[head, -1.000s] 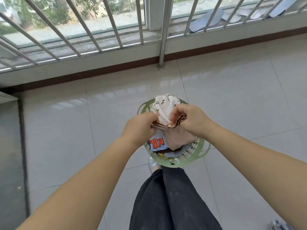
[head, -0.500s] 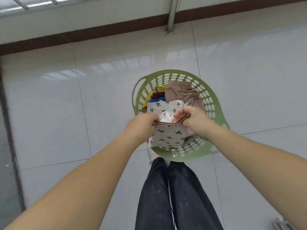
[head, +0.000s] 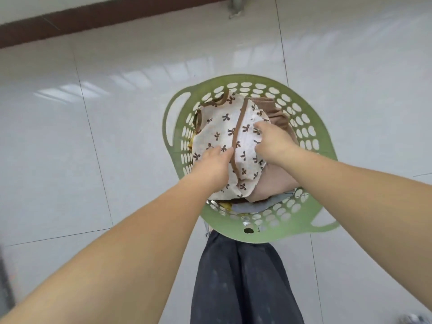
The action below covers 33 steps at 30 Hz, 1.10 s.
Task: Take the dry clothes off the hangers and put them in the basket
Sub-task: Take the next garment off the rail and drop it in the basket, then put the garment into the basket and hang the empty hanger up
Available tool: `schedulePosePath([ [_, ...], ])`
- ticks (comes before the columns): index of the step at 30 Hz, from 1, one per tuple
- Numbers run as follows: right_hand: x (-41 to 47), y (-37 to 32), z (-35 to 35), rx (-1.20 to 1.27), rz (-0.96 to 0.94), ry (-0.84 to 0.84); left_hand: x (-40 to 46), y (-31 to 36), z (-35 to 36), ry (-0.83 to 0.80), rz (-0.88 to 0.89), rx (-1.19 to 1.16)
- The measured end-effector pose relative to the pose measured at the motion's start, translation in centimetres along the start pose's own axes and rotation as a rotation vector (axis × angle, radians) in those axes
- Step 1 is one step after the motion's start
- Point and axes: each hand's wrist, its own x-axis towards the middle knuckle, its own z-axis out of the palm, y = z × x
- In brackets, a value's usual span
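White tile floor [head: 117, 160] around green basket [head: 311, 146], both hands [head: 214, 163] on bow-print garment [head: 222, 127].

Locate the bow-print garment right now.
Head view, centre: the bow-print garment lies on top of the pile in the green basket, a tan garment to its right, with the left hand and right hand on it.

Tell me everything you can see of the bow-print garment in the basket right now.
The cream fabric garment with small brown bow prints and brown trim lies spread on top of the pile inside the round green perforated plastic basket. A brown band runs down its middle and brown edging shows at its far end. It covers a tan garment beside it. The left hand and right hand both rest on it, pressing it down.
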Motion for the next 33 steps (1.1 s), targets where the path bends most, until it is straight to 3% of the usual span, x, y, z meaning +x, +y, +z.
schedulePosePath([
  [3,-1.7,0.9,0.6,0.024,0.007,-0.013,-1.6,0.3,0.8,-0.017,-0.002,-0.025],
  [11,-9.7,-1.1,-4.9,0.173,-0.009,0.102,-9.2,2.9,-7.1,0.190,0.066,-0.043],
  [21,-26.5,-8.3,-14.5,0.267,-0.271,0.332,-25.5,8.5,-17.0,0.499,0.191,-0.095],
  [33,-49.1,-11.9,-23.6,0.165,-0.639,0.635,-47.6,17.0,-22.7,1.069,0.497,-0.112],
])
